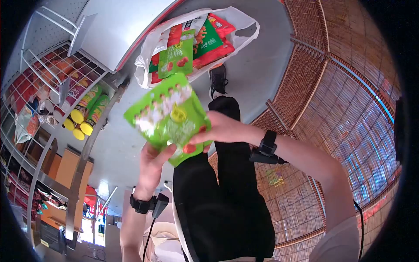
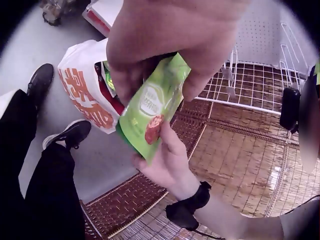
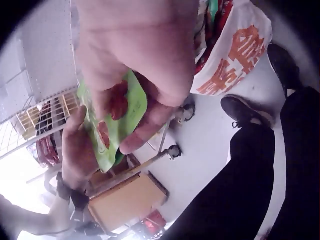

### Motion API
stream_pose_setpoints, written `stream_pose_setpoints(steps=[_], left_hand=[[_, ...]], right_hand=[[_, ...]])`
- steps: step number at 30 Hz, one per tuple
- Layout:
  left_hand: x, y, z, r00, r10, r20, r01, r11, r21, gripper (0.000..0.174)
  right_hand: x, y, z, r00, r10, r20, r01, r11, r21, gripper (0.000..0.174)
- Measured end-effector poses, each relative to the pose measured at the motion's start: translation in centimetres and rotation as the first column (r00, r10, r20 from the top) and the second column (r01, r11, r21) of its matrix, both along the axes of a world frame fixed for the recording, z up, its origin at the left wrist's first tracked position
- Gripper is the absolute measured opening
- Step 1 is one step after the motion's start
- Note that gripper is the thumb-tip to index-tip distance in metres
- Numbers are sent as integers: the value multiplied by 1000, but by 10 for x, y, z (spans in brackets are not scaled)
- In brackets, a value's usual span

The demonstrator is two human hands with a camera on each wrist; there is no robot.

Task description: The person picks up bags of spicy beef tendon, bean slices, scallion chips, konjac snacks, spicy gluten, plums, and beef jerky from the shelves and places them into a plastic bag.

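Observation:
A green snack pouch (image 1: 170,120) with pictures of red dates is held up in front of the person's lap. The left hand (image 1: 152,163) grips its lower left corner, thumb across the front. On the right edge, the right hand (image 1: 222,129) pinches the pouch between thumb and fingers, as the left wrist view also shows of that hand (image 2: 170,160). Beyond the pouch stands a white plastic bag (image 1: 148,50) with its mouth wide, filled with several packets. Among them a similar green pouch (image 1: 176,56) lies on top, beside a red and green packet (image 1: 209,41).
Wire shelving (image 1: 43,87) with snacks and yellow-lidded cans (image 1: 87,115) stands on the left. A woven wicker screen (image 1: 340,131) curves along the right. Under the shelving is a cardboard box (image 3: 130,200). The person's shoe (image 1: 217,81) is close to the bag.

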State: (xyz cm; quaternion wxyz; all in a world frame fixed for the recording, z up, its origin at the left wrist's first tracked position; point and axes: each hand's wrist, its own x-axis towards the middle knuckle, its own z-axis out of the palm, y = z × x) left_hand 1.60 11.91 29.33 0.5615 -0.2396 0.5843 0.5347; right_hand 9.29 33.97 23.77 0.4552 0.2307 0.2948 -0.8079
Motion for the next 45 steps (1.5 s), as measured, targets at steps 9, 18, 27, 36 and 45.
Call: stream_pose_setpoints(steps=[9,18,27,36,45], left_hand=[[6,-15,-1,999,-23,41,24,999,-28,30],[9,-25,-2,996,-47,79,52,996,-69,30],[8,-20,-8,998,-35,55,43,989,-143,28],[14,-18,8,998,24,52,-17,989,-145,24],[18,-7,88,971,48,-232,-35,998,57,21]], right_hand=[[-28,103,-103,969,-248,26,202,844,496,43],[-48,91,-184,926,-376,-25,299,694,655,45],[-25,113,-205,920,-391,-21,255,558,790,32],[13,112,-164,995,-99,-33,77,485,871,21],[91,62,-41,995,13,-97,88,324,942,27]])
